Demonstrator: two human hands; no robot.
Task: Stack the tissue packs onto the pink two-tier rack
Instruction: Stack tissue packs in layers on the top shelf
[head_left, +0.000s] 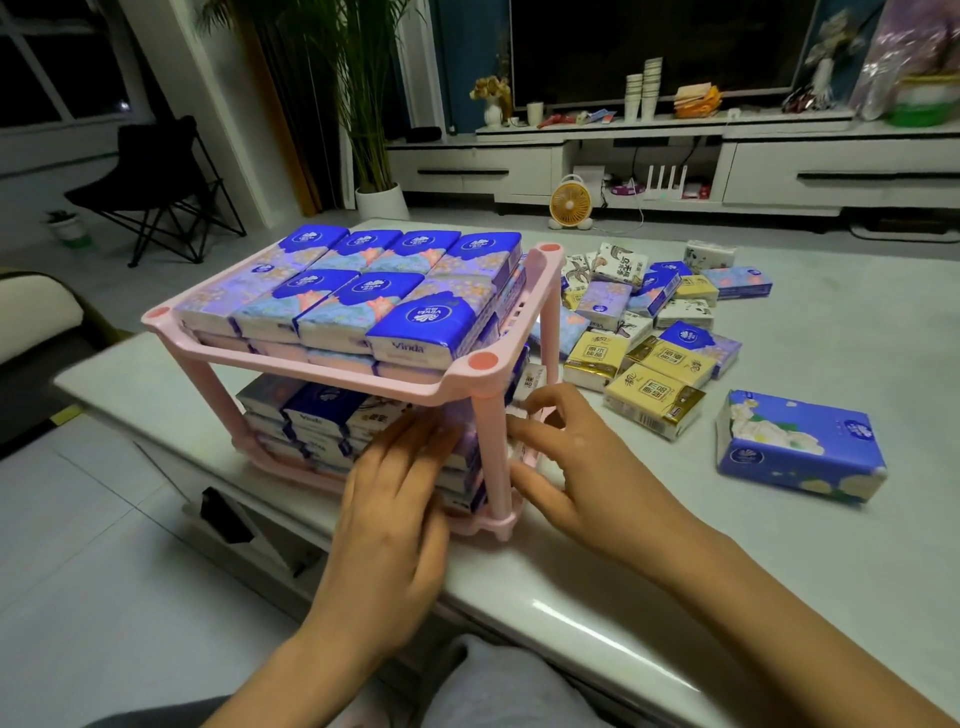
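- Right now your left hand (395, 514) lies flat against the front of the lower-tier packs (317, 421), with the fingers straight and pressed on the wrappers and curled round nothing.
- Your right hand (582, 467) is at the right end of the lower tier, just past the front corner post (493, 457). Its fingers are bent and its thumb is spread below them. The blur there hides whether it pinches a pack or only touches one, so I cannot tell.
- You have the pink rack (332, 371) standing upright near the front left edge of the table (779, 545).
- Its upper tier is filled by the top-tier packs (363, 291), blue and floral, in two rows of four with another layer under them.
- The lower tier holds stacked packs several layers deep.
- Behind your right hand, the loose pile (649, 332) of blue, yellow and white packs lies on the table, just beside the rack's right end.
- One large blue pack (795, 447) lies flat by itself to your right, apart from the pile.
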